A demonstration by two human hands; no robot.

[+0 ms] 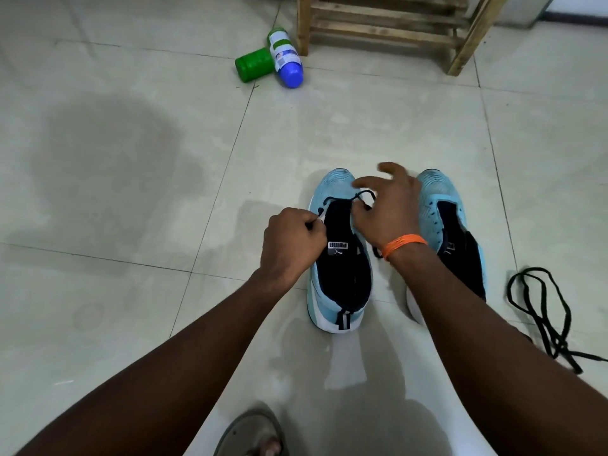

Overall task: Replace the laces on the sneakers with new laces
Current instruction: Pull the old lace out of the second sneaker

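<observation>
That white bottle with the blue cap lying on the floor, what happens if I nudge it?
The white bottle lies on its side on smooth tiles, so it would probably roll. The green bottle touching it may block it that way. It looks plastic, likely light; how full it is, I cannot tell.

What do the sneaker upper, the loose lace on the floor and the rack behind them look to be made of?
Sneaker upper: light blue knit or mesh fabric with a matte finish; a fine woven texture shows at the toe.
Loose lace: black textile cord lying limp in loops; the weave is too small to tell.
Rack: pale wood, apparently unfinished, with visible grain on its slats.
</observation>
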